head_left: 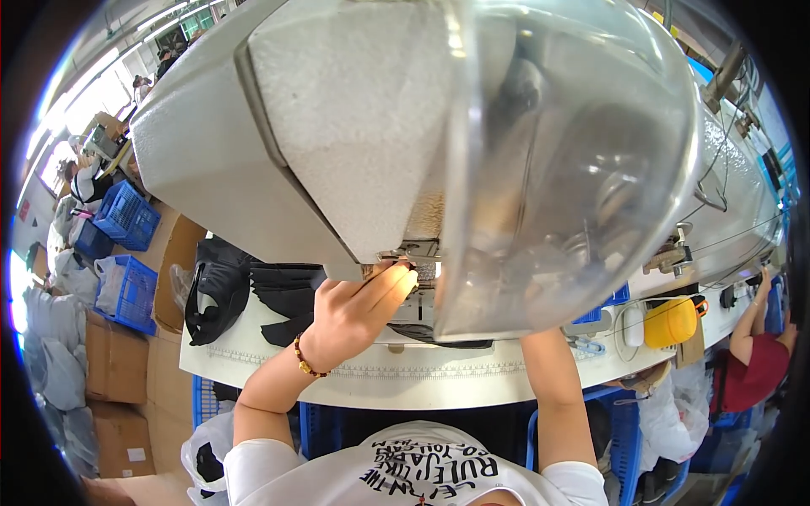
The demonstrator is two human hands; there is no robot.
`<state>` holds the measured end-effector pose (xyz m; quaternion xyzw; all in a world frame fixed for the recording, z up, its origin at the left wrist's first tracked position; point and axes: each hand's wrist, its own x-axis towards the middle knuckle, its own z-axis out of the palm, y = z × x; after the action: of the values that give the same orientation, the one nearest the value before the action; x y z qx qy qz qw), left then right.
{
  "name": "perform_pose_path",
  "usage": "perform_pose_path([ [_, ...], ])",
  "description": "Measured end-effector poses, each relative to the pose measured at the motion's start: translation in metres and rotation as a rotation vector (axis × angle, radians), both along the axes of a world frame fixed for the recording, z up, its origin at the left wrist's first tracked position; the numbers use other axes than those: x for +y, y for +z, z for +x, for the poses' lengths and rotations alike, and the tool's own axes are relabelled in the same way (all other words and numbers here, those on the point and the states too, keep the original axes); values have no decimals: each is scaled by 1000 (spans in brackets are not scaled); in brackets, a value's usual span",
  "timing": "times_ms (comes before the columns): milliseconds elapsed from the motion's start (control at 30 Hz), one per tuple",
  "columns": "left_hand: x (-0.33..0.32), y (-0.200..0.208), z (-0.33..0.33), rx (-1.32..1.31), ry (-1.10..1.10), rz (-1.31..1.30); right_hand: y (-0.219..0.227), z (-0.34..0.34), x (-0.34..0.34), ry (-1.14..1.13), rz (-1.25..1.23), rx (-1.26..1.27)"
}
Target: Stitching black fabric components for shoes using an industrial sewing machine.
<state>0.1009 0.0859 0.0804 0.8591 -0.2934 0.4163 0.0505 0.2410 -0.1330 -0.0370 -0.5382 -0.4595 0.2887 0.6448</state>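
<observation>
A big white sewing machine head with a clear plastic guard fills the upper view. My left hand, with a bead bracelet at the wrist, reaches up under the machine; its fingertips pinch at the needle area. What it pinches is too small to tell. My right forearm rises behind the clear guard, and the hand itself is hidden. Dark fabric lies on the white table under the needle.
A pile of black fabric pieces lies on the table's left. A yellow box stands at the right. Blue crates, cardboard boxes and grey bags sit on the floor at left. Another person in red works at the right.
</observation>
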Motion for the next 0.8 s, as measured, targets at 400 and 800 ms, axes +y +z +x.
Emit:
perform_pose_path([
  [400, -8, 7, -2, -17, 24, 119, -4, 0, 5, 14, 23, 39],
  [800, -5, 10, -1, 19, -5, 167, -30, 9, 14, 56, 130, 310],
])
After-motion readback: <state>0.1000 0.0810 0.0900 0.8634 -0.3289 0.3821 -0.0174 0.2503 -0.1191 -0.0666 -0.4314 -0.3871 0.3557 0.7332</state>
